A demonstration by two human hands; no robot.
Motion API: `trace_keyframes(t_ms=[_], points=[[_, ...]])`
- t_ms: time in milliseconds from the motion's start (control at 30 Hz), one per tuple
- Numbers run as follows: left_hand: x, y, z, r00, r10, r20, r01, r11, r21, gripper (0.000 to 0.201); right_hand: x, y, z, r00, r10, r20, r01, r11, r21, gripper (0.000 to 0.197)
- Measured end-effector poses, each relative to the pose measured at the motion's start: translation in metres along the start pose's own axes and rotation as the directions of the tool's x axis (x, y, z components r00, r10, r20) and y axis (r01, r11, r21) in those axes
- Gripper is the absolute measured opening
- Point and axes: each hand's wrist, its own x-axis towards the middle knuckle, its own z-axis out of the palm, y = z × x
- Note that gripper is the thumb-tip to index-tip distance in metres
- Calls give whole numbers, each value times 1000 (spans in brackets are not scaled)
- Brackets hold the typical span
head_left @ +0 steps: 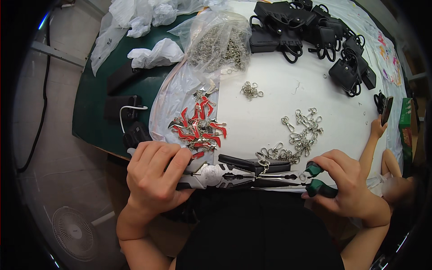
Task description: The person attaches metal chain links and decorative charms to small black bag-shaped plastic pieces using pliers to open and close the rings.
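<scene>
My left hand (157, 175) is wrapped round large pliers with grey jaws (216, 176). In my right hand (344, 180) are needle-nose pliers with green handles (321, 189). The jaws of both pliers point inward and meet near a silver clasp with small rings (263, 163), just above the table's front edge. Whether the tips grip a ring is too small to tell. Behind them lies a dark flat object (279, 167). Red high-heel shoe charms (195, 128) are heaped beyond my left hand. A loose pile of silver lobster clasps (306, 135) lies beyond the jaws.
A clear bag of silver chains (220, 45) and a little heap of rings (251, 90) are farther back. Black corded devices (283, 22) crowd the far right. Crumpled white plastic (157, 53) rests at left. At right another person's hand (379, 127) holds a phone (387, 111).
</scene>
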Motion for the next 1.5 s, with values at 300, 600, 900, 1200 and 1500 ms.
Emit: trace_keyframes(t_ms=[300,600,900,1200,1500], points=[[-3,1,6,998,-3,-68,4,1000,27,49,-1,2,0,998,50,28,-52,996,79,59],[-2,8,5,993,-114,23,115,991,-67,54,1,6,0,995,-70,-74,59,987,-148,57],[-47,39,88,970,-202,139,229,947,-223,54,-25,31,-4,991,20,-136,-50,973,-224,53],[-15,42,106,916,-368,160,311,399,-863,60,-13,45,47,1000,-8,-28,10,995,99,58],[38,17,102,989,-107,100,143,851,-506,51,-81,147,56,666,433,-607,-671,703,-234,58]])
